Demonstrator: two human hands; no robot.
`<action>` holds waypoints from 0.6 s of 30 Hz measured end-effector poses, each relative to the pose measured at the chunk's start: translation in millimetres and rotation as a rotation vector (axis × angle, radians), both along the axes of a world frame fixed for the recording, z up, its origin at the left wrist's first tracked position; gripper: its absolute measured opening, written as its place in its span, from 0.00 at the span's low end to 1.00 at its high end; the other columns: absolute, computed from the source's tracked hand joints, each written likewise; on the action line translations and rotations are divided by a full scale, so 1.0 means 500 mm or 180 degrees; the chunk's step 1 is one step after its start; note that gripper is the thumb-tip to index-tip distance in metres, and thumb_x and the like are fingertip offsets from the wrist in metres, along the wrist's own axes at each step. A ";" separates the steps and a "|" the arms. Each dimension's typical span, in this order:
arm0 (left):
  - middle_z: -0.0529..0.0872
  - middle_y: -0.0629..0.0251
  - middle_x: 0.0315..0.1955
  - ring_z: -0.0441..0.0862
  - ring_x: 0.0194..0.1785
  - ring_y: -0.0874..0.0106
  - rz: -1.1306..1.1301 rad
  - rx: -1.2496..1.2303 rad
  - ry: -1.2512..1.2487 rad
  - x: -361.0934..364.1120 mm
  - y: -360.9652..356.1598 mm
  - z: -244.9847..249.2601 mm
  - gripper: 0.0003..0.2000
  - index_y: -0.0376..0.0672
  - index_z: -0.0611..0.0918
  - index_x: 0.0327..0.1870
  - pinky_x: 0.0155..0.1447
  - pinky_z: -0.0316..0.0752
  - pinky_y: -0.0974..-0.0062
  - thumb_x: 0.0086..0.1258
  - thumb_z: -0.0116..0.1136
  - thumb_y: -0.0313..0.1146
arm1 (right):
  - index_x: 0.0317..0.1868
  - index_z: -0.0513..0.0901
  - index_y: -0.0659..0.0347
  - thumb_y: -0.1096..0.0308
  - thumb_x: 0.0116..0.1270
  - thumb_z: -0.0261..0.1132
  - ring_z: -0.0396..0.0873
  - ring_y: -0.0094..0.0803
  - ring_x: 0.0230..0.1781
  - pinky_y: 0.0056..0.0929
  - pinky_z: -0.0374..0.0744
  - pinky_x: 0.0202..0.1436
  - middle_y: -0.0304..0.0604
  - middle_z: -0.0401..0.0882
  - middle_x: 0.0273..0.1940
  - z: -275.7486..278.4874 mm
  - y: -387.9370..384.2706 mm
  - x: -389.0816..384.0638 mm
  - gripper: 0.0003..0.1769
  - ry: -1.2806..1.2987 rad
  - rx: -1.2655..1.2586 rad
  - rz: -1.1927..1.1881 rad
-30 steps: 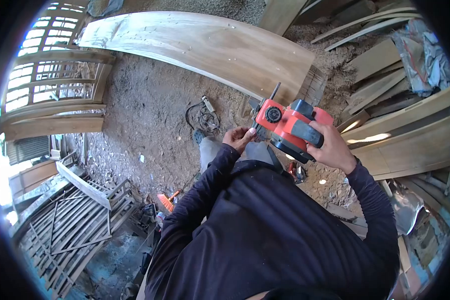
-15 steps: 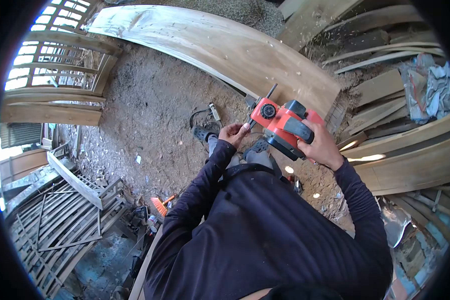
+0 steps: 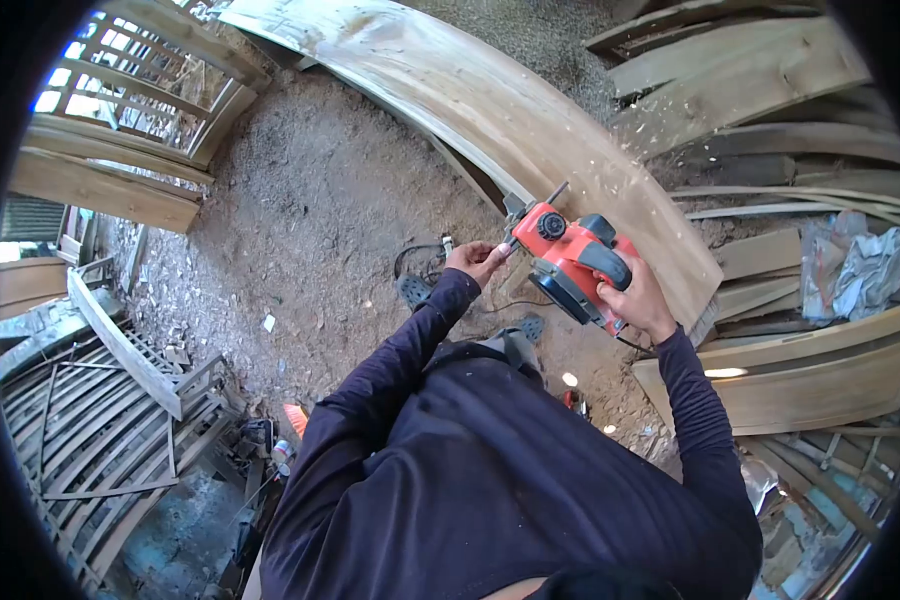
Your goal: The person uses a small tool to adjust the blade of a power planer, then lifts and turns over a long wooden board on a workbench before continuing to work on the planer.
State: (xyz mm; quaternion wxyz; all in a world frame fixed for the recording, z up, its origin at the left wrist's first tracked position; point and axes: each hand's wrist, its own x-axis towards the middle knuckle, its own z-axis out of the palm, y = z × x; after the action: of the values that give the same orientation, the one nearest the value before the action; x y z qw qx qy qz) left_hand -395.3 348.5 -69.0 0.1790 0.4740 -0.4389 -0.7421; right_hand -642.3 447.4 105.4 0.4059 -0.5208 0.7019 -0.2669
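A red and black electric hand planer (image 3: pixel 573 252) is held in front of my body, over the near edge of a wide wooden plank (image 3: pixel 450 95). My right hand (image 3: pixel 643 303) is wrapped around its black rear handle. At the planer's front left side, my left hand (image 3: pixel 478 263) pinches the metal edge guide (image 3: pixel 516 212). A thin rod sticks out beyond the planer's front knob. The underside of the tool and some of my left fingertips are hidden.
Stacked boards (image 3: pixel 740 75) lie at the right, with crumpled plastic (image 3: pixel 863 262) beside them. A cord connector (image 3: pixel 447 243) lies on the dirt floor near my shoes. Wooden slat frames (image 3: pixel 110 430) stand at the left, by an orange brush (image 3: pixel 296 418).
The view has shifted, so the plank and stacked boards appear lower and further right. The planer sits slightly right and lower in view, with both hands still holding it.
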 end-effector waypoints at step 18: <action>0.87 0.65 0.29 0.81 0.32 0.78 0.0362 -0.0399 -0.0497 0.148 -0.396 -0.140 0.26 0.37 0.86 0.41 0.40 0.76 0.77 0.61 0.66 0.57 | 0.41 0.82 0.66 0.71 0.49 0.64 0.79 0.29 0.33 0.30 0.76 0.43 0.40 0.82 0.32 -0.116 -0.432 0.153 0.16 -0.0200 0.0262 -0.0058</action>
State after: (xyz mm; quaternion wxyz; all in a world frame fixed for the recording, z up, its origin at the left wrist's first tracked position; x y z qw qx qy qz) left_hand -321.3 150.4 -139.0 0.2154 0.5423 -0.4695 -0.6626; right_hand -565.7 231.5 47.3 0.4464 -0.4886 0.7039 -0.2578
